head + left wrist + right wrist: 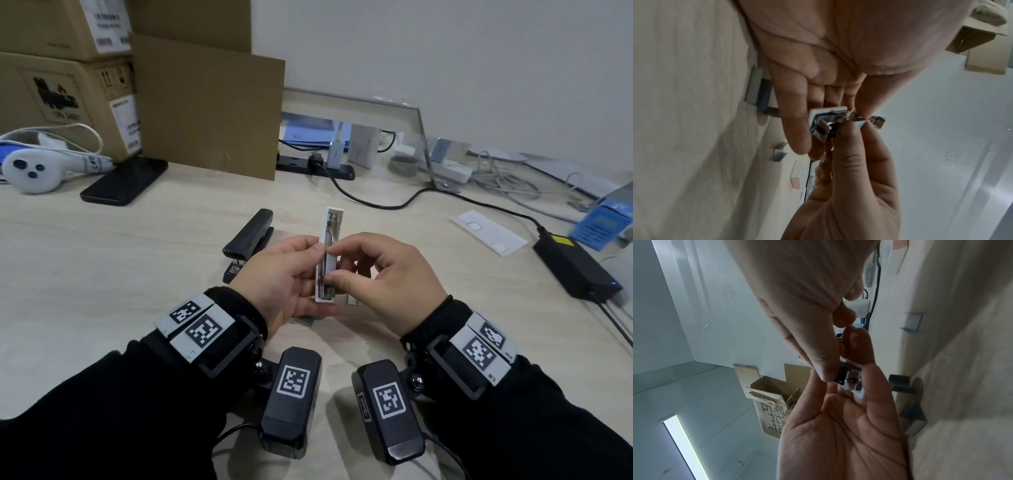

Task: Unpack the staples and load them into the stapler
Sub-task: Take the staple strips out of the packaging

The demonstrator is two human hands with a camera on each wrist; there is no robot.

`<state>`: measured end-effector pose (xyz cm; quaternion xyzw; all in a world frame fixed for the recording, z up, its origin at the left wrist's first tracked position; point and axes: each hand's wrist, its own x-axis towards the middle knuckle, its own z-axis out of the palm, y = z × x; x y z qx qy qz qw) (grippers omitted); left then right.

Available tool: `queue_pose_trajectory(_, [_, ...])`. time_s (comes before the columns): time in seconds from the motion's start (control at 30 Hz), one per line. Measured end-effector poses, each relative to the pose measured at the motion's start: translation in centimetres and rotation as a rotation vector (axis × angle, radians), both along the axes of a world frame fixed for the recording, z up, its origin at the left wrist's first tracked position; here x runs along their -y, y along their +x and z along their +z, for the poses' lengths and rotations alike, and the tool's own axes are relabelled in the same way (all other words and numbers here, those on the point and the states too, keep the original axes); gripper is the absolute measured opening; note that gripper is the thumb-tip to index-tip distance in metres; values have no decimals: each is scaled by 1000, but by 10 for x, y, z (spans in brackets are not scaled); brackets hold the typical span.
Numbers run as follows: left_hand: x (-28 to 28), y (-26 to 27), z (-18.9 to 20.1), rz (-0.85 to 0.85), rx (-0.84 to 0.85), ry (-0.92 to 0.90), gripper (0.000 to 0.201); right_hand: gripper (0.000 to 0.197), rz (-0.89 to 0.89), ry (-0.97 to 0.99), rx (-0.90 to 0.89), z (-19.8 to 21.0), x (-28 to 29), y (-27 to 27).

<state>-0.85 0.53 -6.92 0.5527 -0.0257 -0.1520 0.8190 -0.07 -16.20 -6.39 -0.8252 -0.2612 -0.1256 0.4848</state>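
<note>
Left hand (274,274) grips white stapler (329,253) mid-air above surface (137,274); right hand (387,274) pinches staples (331,265) in its channel. Strip likely light, brittle; pinch the sides.

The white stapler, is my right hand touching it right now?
Touching. The head view shows the right hand with thumb and forefinger pinched on the white stapler, which the left hand holds.

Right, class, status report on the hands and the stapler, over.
Left hand holds white stapler, magazine open. Right hand pinches silver staple strip at its channel. Black stapler idle on desk; nothing blocking.
</note>
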Motion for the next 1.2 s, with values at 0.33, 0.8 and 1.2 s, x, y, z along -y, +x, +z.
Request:
queue_pose_trajectory(0.33, [0, 0, 1, 3, -10, -15, 18, 23, -19, 2, -31, 1, -1, -1])
queue_pose_trajectory(0.8, [-1, 3, 0, 14, -29, -45, 18, 6, -17, -39, 9, -3, -2, 1])
queue_pose_trajectory(1.2, [1, 0, -3, -105, 7, 105, 42, 31, -143, 177, -96, 0, 2, 1])
